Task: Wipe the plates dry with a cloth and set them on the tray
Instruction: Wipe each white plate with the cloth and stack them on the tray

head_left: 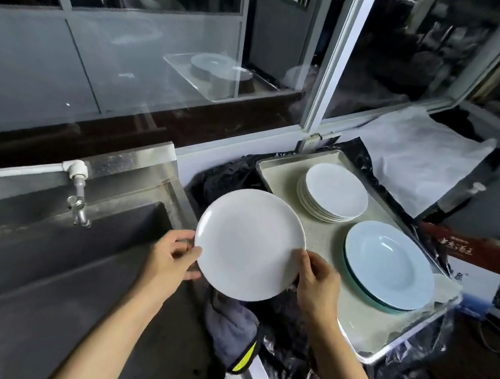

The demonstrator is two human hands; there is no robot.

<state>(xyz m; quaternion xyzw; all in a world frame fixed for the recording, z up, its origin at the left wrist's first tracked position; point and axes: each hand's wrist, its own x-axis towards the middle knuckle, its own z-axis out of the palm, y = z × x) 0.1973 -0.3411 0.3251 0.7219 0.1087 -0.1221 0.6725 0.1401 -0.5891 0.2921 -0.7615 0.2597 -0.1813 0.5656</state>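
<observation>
One camera sits on my head, looking forward and down, close over my hands. It takes in the sink [58, 248] left and the tray [278, 174] right.

White plate [249, 242] beside tray [278, 174]

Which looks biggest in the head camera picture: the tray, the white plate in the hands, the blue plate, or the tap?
1. tray
2. and 3. white plate and blue plate: they look alike, and the held one is nearer the camera, so unsure
4. tap
</observation>
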